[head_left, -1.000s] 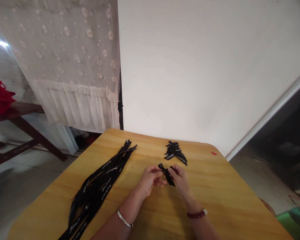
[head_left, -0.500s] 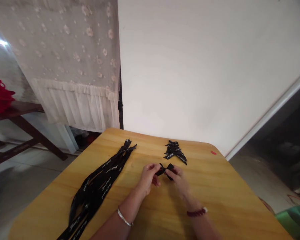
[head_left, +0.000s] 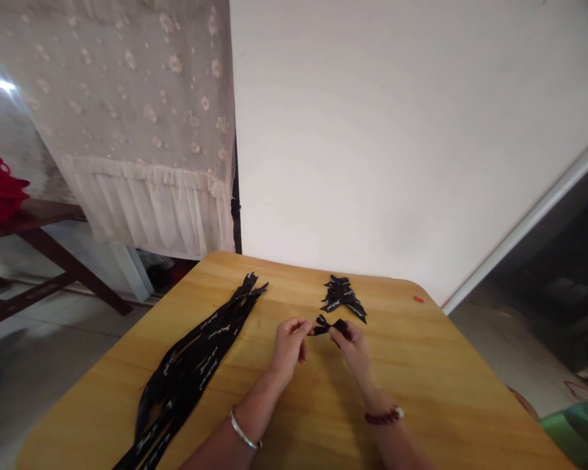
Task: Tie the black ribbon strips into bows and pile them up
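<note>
Between my two hands, just above the table, is a black ribbon bow with white lettering. My left hand pinches the tail on its left side between thumb and fingertips. On the other side, my right hand grips the bow near its knot and right loop, partly covering it. Beyond my hands lies a small pile of black ribbon bows. To the left stretches a long bundle of black printed ribbons, running off the table's near edge.
The wooden table stands against a white wall panel. A small red item lies near its far right corner. At left are a lace curtain and a dark wooden stand with red material on top.
My left hand has shifted slightly left, from the bow's left loop out to its tail. The left loop now shows free. My right hand stays on the bow's right side.
</note>
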